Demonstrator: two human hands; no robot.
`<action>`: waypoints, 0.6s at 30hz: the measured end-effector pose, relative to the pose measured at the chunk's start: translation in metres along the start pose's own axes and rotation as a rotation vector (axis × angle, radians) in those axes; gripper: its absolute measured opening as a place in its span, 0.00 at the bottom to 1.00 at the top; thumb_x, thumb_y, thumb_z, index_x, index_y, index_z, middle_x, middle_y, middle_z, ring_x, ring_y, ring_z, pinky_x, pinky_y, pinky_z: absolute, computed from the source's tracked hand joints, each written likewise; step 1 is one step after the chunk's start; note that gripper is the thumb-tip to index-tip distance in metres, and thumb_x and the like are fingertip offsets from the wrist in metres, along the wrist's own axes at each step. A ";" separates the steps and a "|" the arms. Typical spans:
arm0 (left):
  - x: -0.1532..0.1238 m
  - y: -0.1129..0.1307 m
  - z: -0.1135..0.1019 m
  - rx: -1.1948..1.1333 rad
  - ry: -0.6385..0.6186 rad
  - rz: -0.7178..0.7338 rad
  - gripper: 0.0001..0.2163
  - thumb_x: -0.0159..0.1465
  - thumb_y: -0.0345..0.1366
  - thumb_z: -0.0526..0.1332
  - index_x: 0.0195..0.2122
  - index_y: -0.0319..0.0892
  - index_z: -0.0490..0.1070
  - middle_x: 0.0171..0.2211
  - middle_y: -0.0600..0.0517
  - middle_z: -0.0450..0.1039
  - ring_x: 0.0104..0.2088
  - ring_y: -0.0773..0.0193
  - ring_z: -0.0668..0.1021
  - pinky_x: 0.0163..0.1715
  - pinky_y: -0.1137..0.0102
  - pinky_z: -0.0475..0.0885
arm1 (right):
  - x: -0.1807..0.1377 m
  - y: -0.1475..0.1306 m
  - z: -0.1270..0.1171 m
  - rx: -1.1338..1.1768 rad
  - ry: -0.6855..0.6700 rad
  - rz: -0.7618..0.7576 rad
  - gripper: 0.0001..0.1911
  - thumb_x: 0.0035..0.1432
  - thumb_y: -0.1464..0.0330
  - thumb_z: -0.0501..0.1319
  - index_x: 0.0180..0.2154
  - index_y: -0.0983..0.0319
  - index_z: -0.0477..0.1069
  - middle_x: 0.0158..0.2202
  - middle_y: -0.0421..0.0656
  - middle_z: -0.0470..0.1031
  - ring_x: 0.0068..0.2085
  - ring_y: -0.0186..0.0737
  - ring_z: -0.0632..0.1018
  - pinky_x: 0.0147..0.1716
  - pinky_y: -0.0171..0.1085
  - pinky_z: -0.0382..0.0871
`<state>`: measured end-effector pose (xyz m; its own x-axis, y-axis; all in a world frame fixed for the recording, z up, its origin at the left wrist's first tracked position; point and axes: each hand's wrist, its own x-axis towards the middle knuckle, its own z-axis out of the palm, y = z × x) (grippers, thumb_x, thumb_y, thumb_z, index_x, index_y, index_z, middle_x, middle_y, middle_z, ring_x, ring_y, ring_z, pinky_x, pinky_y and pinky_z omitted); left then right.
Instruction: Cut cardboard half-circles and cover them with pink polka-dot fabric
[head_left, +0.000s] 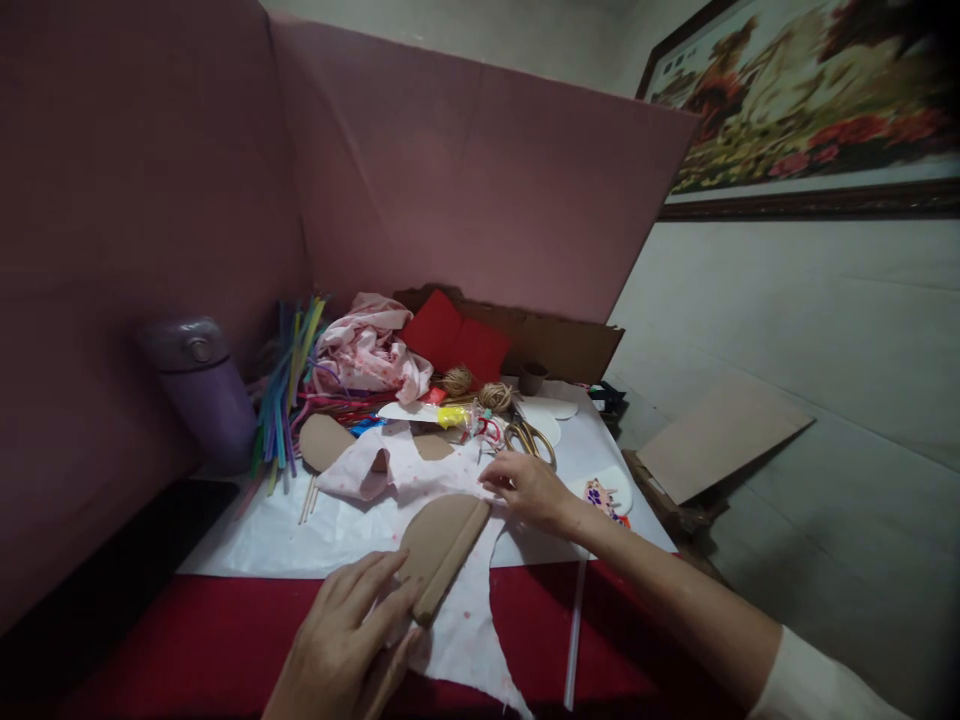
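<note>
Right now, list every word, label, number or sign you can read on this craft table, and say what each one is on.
No text can be read anywhere.
Purple flask: no label visible.
Yellow packet beside the twine balls: too small and blurred to read.
Framed picture on the wall: an image only, blurred, no lettering made out.
Cardboard piece under the left hand and spotted fabric at the right hand: no print.

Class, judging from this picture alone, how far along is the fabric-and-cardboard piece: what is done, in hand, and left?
Done: the cardboard half-round is cut and lies on the pink spotted fabric. In hand: the left hand presses the cardboard down while the right hand touches the fabric near its top corner. Left: the fabric spreads loose around the cardboard, not wrapped; the scissors lie unused.
</note>
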<state>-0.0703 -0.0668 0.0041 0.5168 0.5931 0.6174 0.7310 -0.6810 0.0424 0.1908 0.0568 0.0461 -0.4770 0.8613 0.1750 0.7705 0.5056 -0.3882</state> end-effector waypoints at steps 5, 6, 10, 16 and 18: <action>0.010 -0.001 0.009 -0.027 -0.023 -0.108 0.14 0.61 0.37 0.59 0.49 0.44 0.68 0.48 0.43 0.74 0.48 0.54 0.75 0.42 0.60 0.75 | -0.010 -0.007 0.008 0.044 -0.024 0.028 0.09 0.55 0.68 0.63 0.39 0.61 0.76 0.37 0.44 0.74 0.36 0.38 0.73 0.36 0.34 0.63; 0.013 0.000 0.012 -0.034 -0.039 -0.115 0.15 0.61 0.38 0.59 0.50 0.44 0.68 0.48 0.43 0.74 0.48 0.53 0.75 0.43 0.59 0.75 | -0.010 -0.009 0.011 0.053 -0.032 0.032 0.10 0.54 0.67 0.64 0.39 0.61 0.76 0.38 0.45 0.73 0.37 0.39 0.73 0.37 0.34 0.62; 0.018 0.000 0.028 -0.050 -0.111 -0.144 0.17 0.58 0.37 0.63 0.49 0.43 0.68 0.48 0.42 0.74 0.46 0.51 0.76 0.42 0.56 0.75 | -0.007 -0.019 0.020 0.098 -0.074 0.064 0.14 0.46 0.63 0.70 0.35 0.62 0.75 0.37 0.44 0.71 0.40 0.43 0.70 0.38 0.37 0.60; 0.002 -0.004 0.039 -0.022 -0.062 -0.216 0.29 0.53 0.36 0.67 0.56 0.44 0.62 0.54 0.37 0.68 0.49 0.47 0.75 0.43 0.56 0.75 | -0.001 -0.012 0.016 0.322 -0.190 0.265 0.13 0.38 0.70 0.71 0.28 0.63 0.71 0.26 0.37 0.69 0.28 0.35 0.68 0.27 0.33 0.59; -0.001 -0.005 0.040 -0.033 -0.058 -0.235 0.32 0.54 0.36 0.66 0.59 0.43 0.57 0.55 0.37 0.68 0.50 0.48 0.75 0.44 0.57 0.75 | 0.000 -0.004 0.007 0.449 -0.249 0.330 0.08 0.43 0.71 0.68 0.24 0.63 0.68 0.20 0.34 0.66 0.22 0.30 0.66 0.22 0.30 0.57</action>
<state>-0.0567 -0.0473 -0.0284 0.3596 0.7598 0.5416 0.8195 -0.5347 0.2062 0.1849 0.0540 0.0416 -0.3693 0.9040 -0.2154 0.6666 0.0962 -0.7392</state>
